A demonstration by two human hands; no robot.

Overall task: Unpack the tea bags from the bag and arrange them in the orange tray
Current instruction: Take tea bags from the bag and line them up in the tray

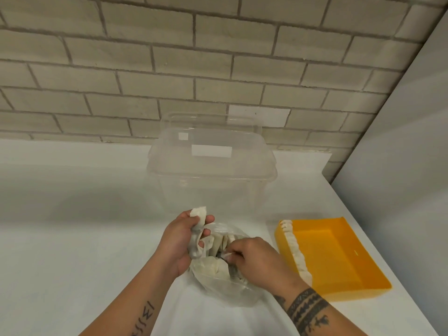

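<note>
A clear plastic bag (230, 291) full of pale tea bags (213, 269) lies on the white counter in front of me. My left hand (180, 241) grips a bunch of tea bags (199, 213) above the bag's left side. My right hand (257, 261) reaches into the bag's mouth and pinches a tea bag (226, 255) with its fingertips. To the right sits the orange tray (344, 258), with a row of tea bags (297, 251) lined up along its left wall.
A large clear plastic tub with a lid (211, 163) stands behind the bag, against the brick wall. A white panel (400, 190) rises at the counter's right edge, just past the tray. Open counter (72, 226) stretches to the left.
</note>
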